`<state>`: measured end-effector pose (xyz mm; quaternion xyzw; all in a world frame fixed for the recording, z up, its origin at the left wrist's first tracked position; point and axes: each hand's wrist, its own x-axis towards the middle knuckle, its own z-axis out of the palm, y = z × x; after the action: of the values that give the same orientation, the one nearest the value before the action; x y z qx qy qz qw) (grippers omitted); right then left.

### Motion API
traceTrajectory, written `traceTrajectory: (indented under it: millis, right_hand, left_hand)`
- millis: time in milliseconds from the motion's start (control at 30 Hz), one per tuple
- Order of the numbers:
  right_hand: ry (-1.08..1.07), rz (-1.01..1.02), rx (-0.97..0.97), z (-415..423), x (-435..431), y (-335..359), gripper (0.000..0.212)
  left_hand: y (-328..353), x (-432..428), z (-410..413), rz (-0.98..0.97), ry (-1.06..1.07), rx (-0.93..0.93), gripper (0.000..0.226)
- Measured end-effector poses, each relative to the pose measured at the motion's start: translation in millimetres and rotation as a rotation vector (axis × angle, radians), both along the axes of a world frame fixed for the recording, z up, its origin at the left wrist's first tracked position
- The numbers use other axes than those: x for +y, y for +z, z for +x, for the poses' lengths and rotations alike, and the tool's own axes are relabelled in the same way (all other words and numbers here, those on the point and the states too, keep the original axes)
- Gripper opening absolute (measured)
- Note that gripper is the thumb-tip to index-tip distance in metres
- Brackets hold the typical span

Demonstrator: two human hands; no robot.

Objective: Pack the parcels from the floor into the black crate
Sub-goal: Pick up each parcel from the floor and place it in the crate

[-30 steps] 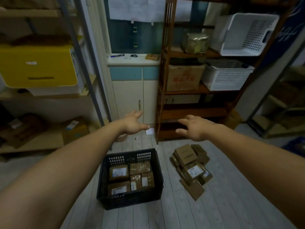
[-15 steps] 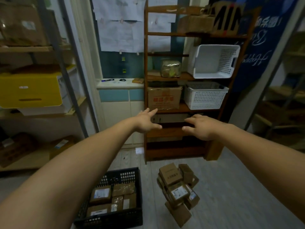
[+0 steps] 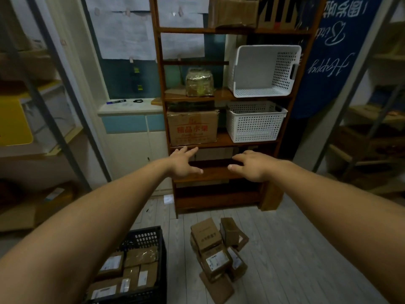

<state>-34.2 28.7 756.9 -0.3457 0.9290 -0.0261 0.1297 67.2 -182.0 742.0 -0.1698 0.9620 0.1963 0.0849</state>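
The loose parcels (image 3: 215, 255) lie heaped on the grey floor (image 3: 285, 249). The heap's long axis runs from the wooden shelf (image 3: 214, 174) toward the viewer, and in the dim light the topmost box seems skewed left. Just beside it on the left stands the black crate (image 3: 149, 236), with packed parcels (image 3: 131, 268) lying flat inside. The left hand (image 3: 183, 164) and right hand (image 3: 251, 166) hover apart before the shelf, fingers spread, holding nothing. Compared with half a second ago, crate and heap sit lower in view, and the hands remain empty.
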Motion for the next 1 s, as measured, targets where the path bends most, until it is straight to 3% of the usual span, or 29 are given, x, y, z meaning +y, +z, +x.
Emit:
traceTrajectory:
  millis: [300,567,700,1000]
  right_hand:
    - [0.009,0.06,-0.057,-126,-32,-35,0.071]
    - [0.097,0.08,-0.109,-221,-30,-115,0.072]
    - [0.198,0.097,-0.204,-261,-19,-203,0.074]
    - [0.179,0.022,-0.39,-290,-2,-473,0.072]
  left_hand:
    - [-44,-25,-145,0.092,0.013,-0.084,0.089]
    - [-111,-14,-196,0.19,0.167,-0.169,0.089]
    - [-189,5,-200,0.2,0.279,-0.175,0.087]
    - [-437,34,-201,0.293,0.385,-0.34,0.087]
